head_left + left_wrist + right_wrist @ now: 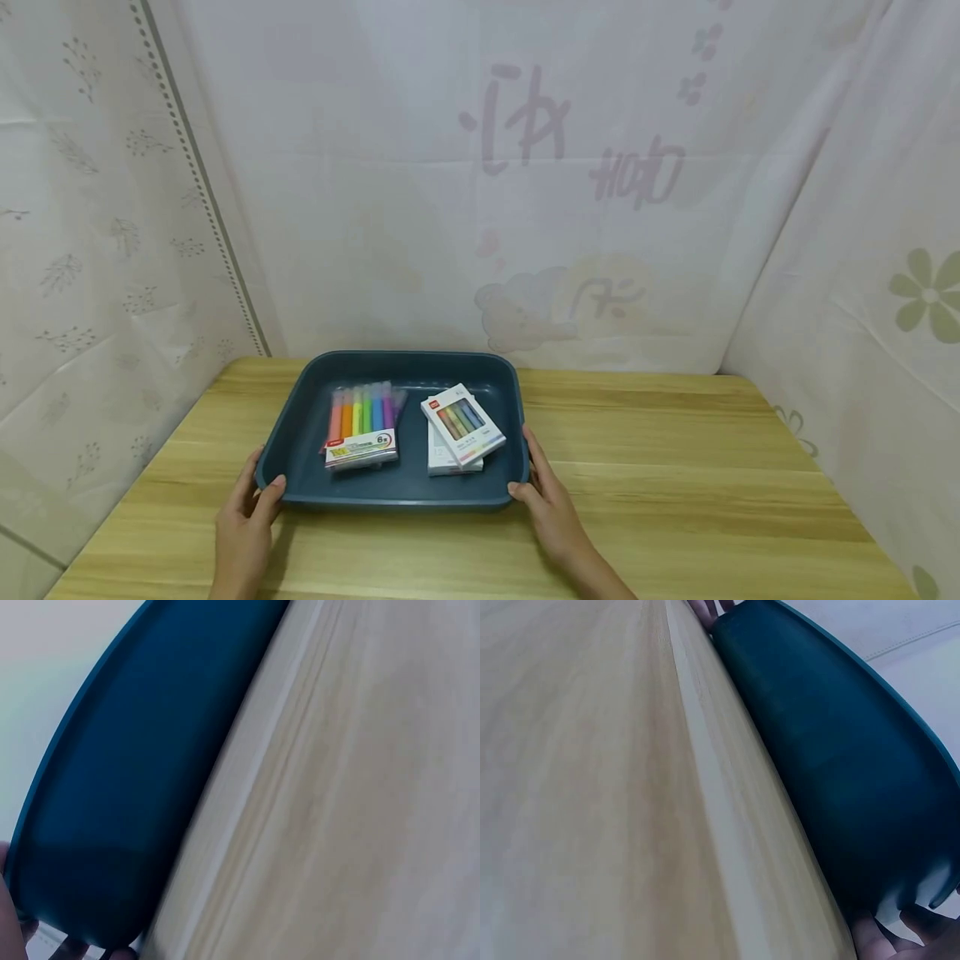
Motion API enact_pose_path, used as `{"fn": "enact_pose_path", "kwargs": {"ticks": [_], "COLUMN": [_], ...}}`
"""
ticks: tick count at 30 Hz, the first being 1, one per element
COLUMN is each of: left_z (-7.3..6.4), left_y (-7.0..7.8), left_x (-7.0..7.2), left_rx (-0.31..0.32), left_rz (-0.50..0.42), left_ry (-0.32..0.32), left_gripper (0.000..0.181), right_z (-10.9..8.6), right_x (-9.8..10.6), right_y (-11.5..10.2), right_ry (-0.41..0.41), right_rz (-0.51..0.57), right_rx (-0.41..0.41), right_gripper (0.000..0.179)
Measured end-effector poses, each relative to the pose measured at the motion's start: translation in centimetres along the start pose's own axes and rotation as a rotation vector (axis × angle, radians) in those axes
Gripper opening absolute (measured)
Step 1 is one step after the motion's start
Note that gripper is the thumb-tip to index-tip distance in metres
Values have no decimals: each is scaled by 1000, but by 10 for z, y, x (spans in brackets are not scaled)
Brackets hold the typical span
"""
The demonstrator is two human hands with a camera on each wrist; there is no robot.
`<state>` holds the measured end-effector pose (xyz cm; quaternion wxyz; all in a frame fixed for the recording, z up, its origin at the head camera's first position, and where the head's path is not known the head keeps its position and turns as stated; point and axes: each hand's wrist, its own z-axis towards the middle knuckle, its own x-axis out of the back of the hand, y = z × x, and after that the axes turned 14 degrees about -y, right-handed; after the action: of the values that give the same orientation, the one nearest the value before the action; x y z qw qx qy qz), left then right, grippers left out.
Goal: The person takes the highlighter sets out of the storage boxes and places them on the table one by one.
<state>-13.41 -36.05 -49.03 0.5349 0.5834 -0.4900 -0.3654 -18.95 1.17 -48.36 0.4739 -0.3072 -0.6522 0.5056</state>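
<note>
Both hands grip a dark blue-green plastic tray (390,493) by its near corners. The left hand (246,525) has its thumb over the rim at the near left corner, its fingers along the outer side. At the near right corner the right hand (553,512) holds on the same way. Inside, on the left, lies a clear pack of colourful highlighters (362,421) on top of a similar pack. On the right, a white box with a window showing coloured pens (463,423) lies aslant over another white box (442,463). In both wrist views the tray's outer wall (142,765) fills much of the picture.
The tray is over the left half of a wood-grain table (675,483). A pale printed curtain (375,208) hangs behind the table, with more patterned cloth (885,275) along the right and left sides.
</note>
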Motion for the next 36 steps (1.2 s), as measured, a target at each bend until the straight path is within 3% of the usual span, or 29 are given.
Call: {"fn": "enact_pose_path", "kwargs": {"ticks": [10,25,36], "left_z": [-3,-6,-6], "left_y": [3,4,4], "left_x": [-16,-33,-39], "left_rx": [-55,-53,-103], "left_rz": [64,110,98], "left_ry": [1,11,-18], "left_gripper": [62,61,59], "right_z": [-8,-17,-18], "right_x": [10,25,33], "right_y": [1,5,3], "right_ry": [28,38,-3], "right_rz": [-37,-103,-36], "right_rx": [20,-20,-10], "right_gripper": [79,79,79]}}
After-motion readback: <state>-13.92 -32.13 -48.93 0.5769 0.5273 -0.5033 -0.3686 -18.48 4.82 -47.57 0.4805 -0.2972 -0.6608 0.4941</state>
